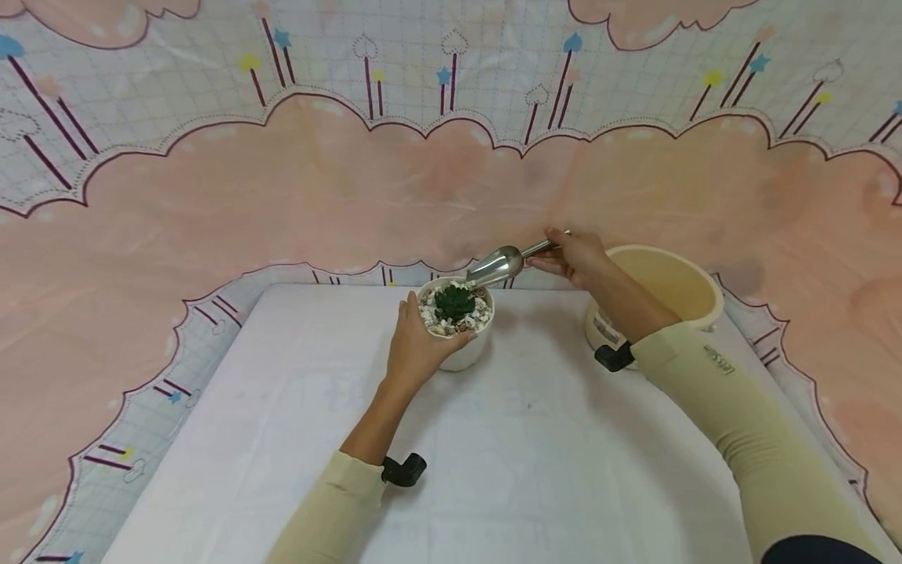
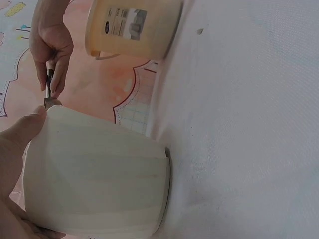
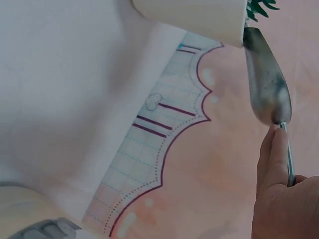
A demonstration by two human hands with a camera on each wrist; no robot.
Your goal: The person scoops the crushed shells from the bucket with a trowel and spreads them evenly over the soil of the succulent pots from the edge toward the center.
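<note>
A white plant pot (image 1: 461, 359) stands on the white table, holding a dark green succulent (image 1: 454, 302) ringed by pale pebbles (image 1: 476, 319). My left hand (image 1: 420, 345) grips the pot around its near left side, thumb and fingers spread at the rim. In my right hand (image 1: 574, 258) is the handle of a metal scoop (image 1: 497, 266). The scoop's tip is at the pot's back right rim, tilted down toward the pebbles. From the right wrist view, the scoop (image 3: 269, 82) meets the rim beside the green leaves (image 3: 260, 8). Whatever lies inside the scoop is hidden.
A cream bucket (image 1: 705, 301) with a label stands at the table's right, partly behind my right forearm. A small crumb (image 2: 200, 31) lies on the white table (image 1: 528, 470). Beyond the table's edges hangs a pink patterned cloth (image 1: 317, 196).
</note>
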